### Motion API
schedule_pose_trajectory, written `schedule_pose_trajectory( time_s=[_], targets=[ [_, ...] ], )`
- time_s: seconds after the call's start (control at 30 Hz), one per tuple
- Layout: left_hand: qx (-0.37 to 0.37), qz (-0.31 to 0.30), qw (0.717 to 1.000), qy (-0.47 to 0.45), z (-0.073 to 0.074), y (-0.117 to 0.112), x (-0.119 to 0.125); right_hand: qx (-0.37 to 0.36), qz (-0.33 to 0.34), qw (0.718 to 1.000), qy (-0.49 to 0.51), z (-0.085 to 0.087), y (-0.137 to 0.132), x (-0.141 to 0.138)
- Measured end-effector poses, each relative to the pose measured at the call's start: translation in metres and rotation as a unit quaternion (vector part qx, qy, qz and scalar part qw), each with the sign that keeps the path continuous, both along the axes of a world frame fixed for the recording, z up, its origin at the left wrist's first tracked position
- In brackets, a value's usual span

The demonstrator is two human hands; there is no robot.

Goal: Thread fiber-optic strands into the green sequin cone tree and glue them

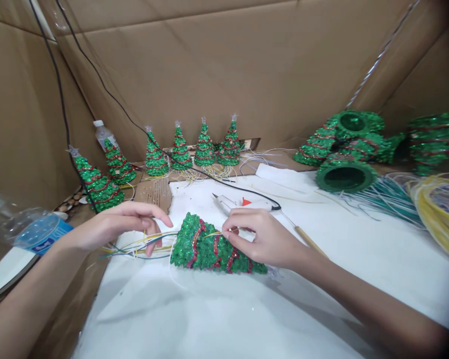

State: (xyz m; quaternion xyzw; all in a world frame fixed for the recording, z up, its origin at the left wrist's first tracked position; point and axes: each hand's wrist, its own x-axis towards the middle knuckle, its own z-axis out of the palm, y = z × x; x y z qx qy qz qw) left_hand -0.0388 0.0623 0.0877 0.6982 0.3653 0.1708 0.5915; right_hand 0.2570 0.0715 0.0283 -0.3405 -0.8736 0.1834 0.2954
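A green glittery cone tree with red bead garland lies on its side on the white sheet. My right hand rests on the tree, fingers pinched on a thin yellow wire at its surface. My left hand sits to the left of the tree's open base, fingers curled round a bundle of thin coloured wires coming out of it.
Several finished small trees stand in a row at the back. A glue gun with black cable lies behind the hands. Stacked green cones and wire bundles lie right. Water bottles sit left. Cardboard walls surround.
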Motion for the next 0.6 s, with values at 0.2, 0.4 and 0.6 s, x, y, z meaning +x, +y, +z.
schedule_pose_trajectory(
  time_s=[0.2,0.4,0.6],
  targets=[
    [0.027,0.017,0.999,0.036,0.004,-0.004,0.001,0.001,0.000,1.000,0.002,0.000,0.000,0.001],
    [0.108,0.065,0.976,0.176,0.014,-0.015,-0.007,0.009,0.005,1.000,0.004,-0.001,0.000,0.001],
    [0.121,0.067,0.968,0.207,0.013,-0.020,-0.014,0.016,0.003,1.000,0.004,-0.002,0.001,0.001]
  ],
)
